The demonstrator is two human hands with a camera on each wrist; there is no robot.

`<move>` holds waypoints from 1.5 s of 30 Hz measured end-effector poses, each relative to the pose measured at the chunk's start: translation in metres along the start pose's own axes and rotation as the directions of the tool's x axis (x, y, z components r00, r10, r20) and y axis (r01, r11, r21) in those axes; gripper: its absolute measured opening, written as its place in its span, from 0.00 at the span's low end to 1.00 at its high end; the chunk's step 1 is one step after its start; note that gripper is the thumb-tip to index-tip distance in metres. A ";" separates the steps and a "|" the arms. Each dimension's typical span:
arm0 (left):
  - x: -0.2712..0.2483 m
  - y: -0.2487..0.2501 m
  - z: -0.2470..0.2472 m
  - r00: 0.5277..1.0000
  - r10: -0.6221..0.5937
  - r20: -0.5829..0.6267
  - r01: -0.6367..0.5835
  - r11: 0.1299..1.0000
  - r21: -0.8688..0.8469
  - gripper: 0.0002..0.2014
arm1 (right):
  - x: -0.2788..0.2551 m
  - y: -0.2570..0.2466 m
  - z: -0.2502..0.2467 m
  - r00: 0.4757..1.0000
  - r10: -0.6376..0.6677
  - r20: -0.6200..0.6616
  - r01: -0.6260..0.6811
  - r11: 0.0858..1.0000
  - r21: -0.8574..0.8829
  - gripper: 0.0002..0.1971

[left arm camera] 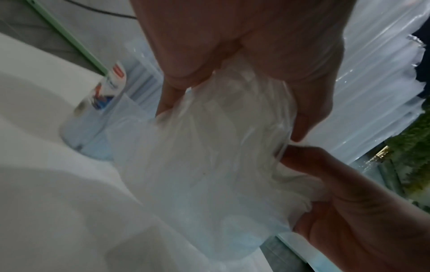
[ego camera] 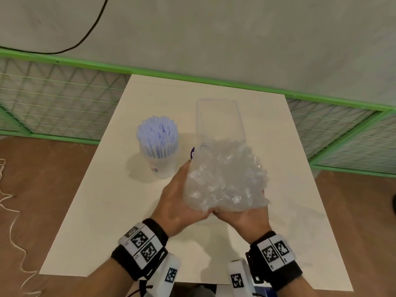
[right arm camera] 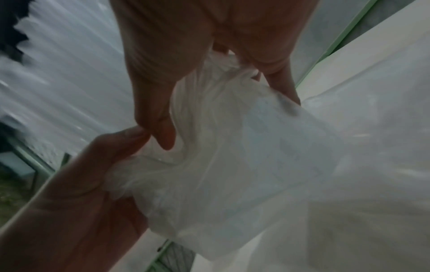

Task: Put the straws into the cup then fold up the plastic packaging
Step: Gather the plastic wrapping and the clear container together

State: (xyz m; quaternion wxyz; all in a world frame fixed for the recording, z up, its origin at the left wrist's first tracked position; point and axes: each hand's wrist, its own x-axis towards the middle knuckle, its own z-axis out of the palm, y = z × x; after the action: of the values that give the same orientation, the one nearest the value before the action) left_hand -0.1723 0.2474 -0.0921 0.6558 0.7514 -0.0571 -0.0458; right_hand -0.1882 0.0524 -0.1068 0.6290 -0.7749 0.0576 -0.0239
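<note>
Both hands raised above the near middle of the white table (ego camera: 90, 211), wrists close together. Left hand (ego camera: 180, 202) curled around the left side of the crumpled clear plastic packaging (ego camera: 225, 179), fingers hidden behind it, thumb gripping the film. Right hand (ego camera: 246, 217) cupped under the lower right, pinching bunched film. Far end of the packaging flat and unfolded, reaching away over the table. Left of it, standing upright, the clear cup (ego camera: 161, 166) packed with pale blue straws (ego camera: 157, 136).

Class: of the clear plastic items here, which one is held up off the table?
The crumpled plastic packaging, gripped by both hands. The cup of straws stands on the table.
</note>
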 end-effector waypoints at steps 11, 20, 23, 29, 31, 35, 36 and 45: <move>-0.009 -0.046 -0.060 0.986 -0.166 -0.005 0.166 0.985 0.044 0.47 | 0.010 0.028 0.081 0.998 0.021 0.066 -0.004 0.970 -0.244 0.52; -0.003 -0.075 -0.066 0.946 -0.323 0.010 0.321 0.942 0.099 0.41 | 0.009 0.026 0.073 0.969 0.120 0.217 -0.052 0.955 -0.293 0.57; -0.004 -0.077 -0.068 0.935 -0.354 0.017 0.350 0.931 0.099 0.39 | 0.006 0.001 0.051 0.973 0.028 0.229 0.041 0.955 -0.293 0.61; -0.002 -0.083 -0.068 0.917 -0.399 0.010 0.399 0.917 0.005 0.47 | 0.003 -0.055 0.016 0.952 -0.160 0.260 0.216 0.955 -0.205 0.44; -0.002 -0.081 -0.066 0.910 -0.416 0.008 0.415 0.910 0.007 0.49 | 0.007 -0.059 0.016 0.928 -0.190 0.319 0.275 0.929 -0.248 0.41; -0.005 -0.073 -0.059 0.891 -0.452 -0.045 0.452 0.892 0.009 0.43 | 0.016 -0.054 0.020 0.903 -0.281 0.326 0.377 0.883 -0.281 0.33; -0.005 -0.072 -0.058 0.886 -0.461 -0.056 0.462 0.887 0.019 0.43 | 0.019 -0.052 0.020 0.894 -0.308 0.325 0.401 0.873 -0.277 0.32; -0.007 -0.060 -0.046 0.847 -0.519 -0.109 0.518 0.854 -0.047 0.25 | 0.033 -0.038 0.031 0.847 -0.467 0.255 0.520 0.828 -0.209 0.18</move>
State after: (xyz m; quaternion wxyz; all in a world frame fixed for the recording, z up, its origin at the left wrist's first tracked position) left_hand -0.1712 0.3016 -0.1452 0.6272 0.7351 0.1869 -0.1770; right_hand -0.1501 0.0863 -0.0773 0.4920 -0.8401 -0.2037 -0.1031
